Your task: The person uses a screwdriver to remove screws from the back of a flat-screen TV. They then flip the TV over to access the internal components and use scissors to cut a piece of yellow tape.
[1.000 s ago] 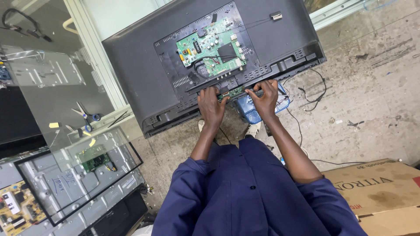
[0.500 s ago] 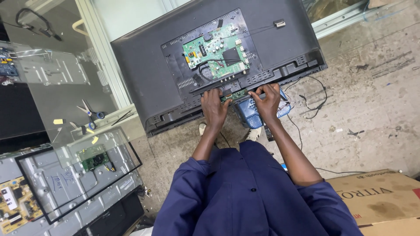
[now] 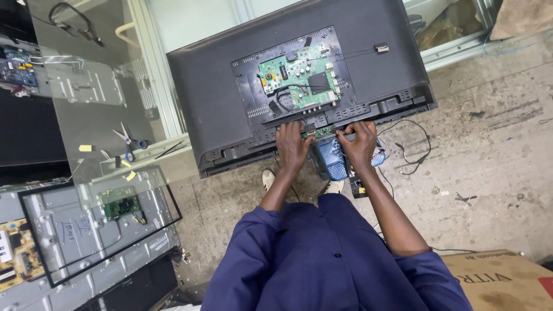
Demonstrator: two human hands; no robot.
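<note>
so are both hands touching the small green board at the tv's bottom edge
Touching. The head view shows the left hand and right hand with fingers on either end of the small green board.

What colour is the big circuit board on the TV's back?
Green, with a black square chip; the circuit board shows clearly in the head view.

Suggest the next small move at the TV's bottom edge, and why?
Probably keep both hands in place and ease the small green board free. The left hand and right hand flank it at the lower edge of the television back. The main circuit board lies exposed above, untouched.
</note>
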